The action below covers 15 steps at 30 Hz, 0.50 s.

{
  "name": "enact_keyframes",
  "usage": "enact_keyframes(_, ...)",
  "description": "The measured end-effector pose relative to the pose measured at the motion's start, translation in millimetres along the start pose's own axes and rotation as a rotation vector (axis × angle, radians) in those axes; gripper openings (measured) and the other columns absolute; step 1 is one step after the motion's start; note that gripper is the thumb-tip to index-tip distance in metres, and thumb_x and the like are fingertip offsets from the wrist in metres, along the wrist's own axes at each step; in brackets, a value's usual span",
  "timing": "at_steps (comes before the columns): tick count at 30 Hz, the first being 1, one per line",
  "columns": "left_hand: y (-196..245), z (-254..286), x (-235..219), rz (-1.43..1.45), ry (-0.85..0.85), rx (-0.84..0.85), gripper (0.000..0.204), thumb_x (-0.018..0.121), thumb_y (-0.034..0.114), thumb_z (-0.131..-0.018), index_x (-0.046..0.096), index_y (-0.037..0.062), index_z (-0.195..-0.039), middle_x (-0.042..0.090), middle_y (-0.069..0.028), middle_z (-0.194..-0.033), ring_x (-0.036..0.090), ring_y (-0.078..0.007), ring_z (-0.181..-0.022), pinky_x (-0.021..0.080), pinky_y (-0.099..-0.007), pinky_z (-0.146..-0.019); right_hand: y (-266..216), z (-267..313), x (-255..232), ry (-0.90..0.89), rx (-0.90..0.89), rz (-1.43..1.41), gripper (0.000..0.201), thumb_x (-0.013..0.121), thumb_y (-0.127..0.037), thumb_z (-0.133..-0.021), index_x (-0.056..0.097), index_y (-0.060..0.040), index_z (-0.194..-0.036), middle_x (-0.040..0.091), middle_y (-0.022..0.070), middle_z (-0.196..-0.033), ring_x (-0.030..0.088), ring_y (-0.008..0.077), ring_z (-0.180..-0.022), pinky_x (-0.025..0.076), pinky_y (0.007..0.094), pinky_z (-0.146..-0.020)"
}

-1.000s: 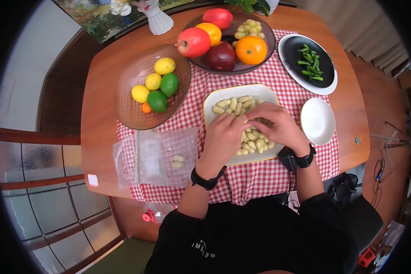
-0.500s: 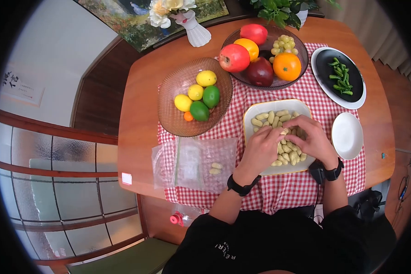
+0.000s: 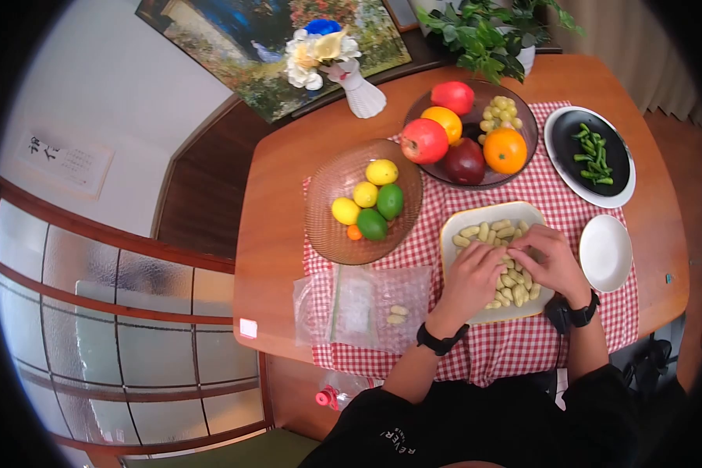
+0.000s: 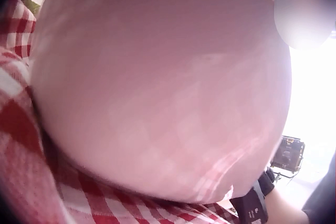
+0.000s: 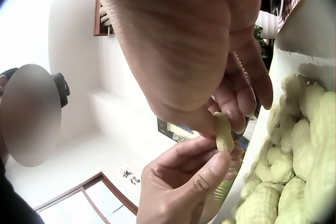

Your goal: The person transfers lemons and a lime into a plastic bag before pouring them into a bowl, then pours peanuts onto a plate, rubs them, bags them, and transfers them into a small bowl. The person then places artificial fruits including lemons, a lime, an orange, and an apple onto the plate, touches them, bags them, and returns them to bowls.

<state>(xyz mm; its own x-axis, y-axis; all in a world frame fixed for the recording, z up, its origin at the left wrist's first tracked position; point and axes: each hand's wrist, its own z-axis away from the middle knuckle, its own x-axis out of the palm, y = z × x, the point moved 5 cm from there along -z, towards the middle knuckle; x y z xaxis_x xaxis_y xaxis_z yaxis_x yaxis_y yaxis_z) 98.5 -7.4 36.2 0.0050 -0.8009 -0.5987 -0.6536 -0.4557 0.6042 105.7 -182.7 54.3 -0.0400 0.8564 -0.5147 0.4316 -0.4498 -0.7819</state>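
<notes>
The brown table (image 3: 277, 203) has a checked cloth (image 3: 431, 222), 1 white vase (image 3: 363, 95) and 1 small white square (image 3: 248, 327) on it.

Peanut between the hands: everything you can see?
An in-shell peanut, pale yellow-green, slightly narrowed at the middle, its shell dry-looking. In the right wrist view it stands nearly upright over the white dish, in the grip of the left hand below and the right hand above. Whether it's cracked isn't clear.

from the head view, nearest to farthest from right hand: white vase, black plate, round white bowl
1. Round white bowl: just right of the right hand
2. Black plate: beyond that bowl, right side
3. White vase: at back left
</notes>
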Motion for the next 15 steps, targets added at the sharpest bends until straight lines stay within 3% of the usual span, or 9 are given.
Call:
enact_keyframes(9, -1, 3, -2, 0.001, 0.094, 0.015, 0.026, 0.075, 0.001, -0.085, 0.071, -0.0028, -0.111, 0.067, -0.0153, -0.094, 0.065, -0.0348, -0.091, 0.055, -0.0439, -0.083, 10, 4, 5, 0.059, 0.063, -0.036, 0.012, 0.082, -0.002, -0.085, 0.074, 0.0016, -0.093, 0.071, 0.0121, -0.083, 0.070, 0.0263, -0.077, 0.054, 0.0349, -0.074)
enact_keyframes(15, -10, 6, -4, -0.098, 0.070, -0.008, 0.032, 0.071, -0.002, -0.078, 0.073, -0.0042, -0.110, 0.067, -0.0148, -0.097, 0.065, -0.0336, -0.098, 0.055, -0.0438, -0.089, 0, 0, 8, -0.014, 0.005, 0.011, 0.017, 0.080, 0.002, -0.082, 0.076, 0.0005, -0.099, 0.073, 0.0135, -0.088, 0.071, 0.0292, -0.083, 0.055, 0.0378, -0.079)
